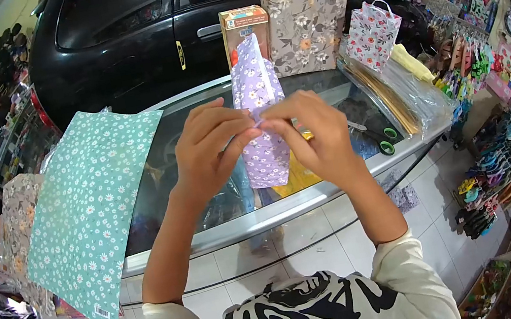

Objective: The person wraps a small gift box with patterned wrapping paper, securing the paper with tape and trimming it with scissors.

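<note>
A purple package with white flowers (267, 161) stands on the glass counter in front of me, its pointed top folded up. My left hand (214, 141) and my right hand (309, 133) meet in front of the package. Fingertips of both hands pinch a small, thin purplish piece between them. What exactly this piece is, and whether it is joined to the package, is too small to tell.
Green daisy-patterned paper (95, 201) hangs over the counter's left part. Behind the package are a box (243, 18) and a large brown floral parcel (300, 32). Scissors (385, 136), a floral bag (374, 36) and plastic-wrapped sheets lie to the right. A black car (114, 54) stands behind.
</note>
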`<state>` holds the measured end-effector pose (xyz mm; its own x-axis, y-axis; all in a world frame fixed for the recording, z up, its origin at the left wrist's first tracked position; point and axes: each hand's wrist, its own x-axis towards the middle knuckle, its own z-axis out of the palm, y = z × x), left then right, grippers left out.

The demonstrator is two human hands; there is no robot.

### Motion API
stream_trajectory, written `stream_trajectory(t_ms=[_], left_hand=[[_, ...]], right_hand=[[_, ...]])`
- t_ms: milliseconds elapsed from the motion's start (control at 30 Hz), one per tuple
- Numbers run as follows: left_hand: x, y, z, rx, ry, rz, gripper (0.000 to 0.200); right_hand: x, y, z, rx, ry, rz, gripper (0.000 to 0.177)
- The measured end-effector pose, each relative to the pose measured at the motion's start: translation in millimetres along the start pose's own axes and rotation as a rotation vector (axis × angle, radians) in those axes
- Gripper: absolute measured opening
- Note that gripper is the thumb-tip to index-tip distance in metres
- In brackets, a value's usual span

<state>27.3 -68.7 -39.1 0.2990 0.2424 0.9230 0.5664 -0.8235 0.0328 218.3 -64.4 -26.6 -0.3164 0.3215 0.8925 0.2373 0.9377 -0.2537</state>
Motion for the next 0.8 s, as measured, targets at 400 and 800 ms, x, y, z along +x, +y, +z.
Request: stream_trajectory(t_ms=[400, 800], left_hand=[[14, -1, -3, -0.619, -0.124, -0.429, 0.062], [16, -4, 7, -0.719, -0.122, -0.601, 0.052]], right_hand=[[13, 7, -6, 0.092, -0.055, 0.184, 0.014], [-3, 14, -8, -0.074, -0.19, -0.042, 0.022]])
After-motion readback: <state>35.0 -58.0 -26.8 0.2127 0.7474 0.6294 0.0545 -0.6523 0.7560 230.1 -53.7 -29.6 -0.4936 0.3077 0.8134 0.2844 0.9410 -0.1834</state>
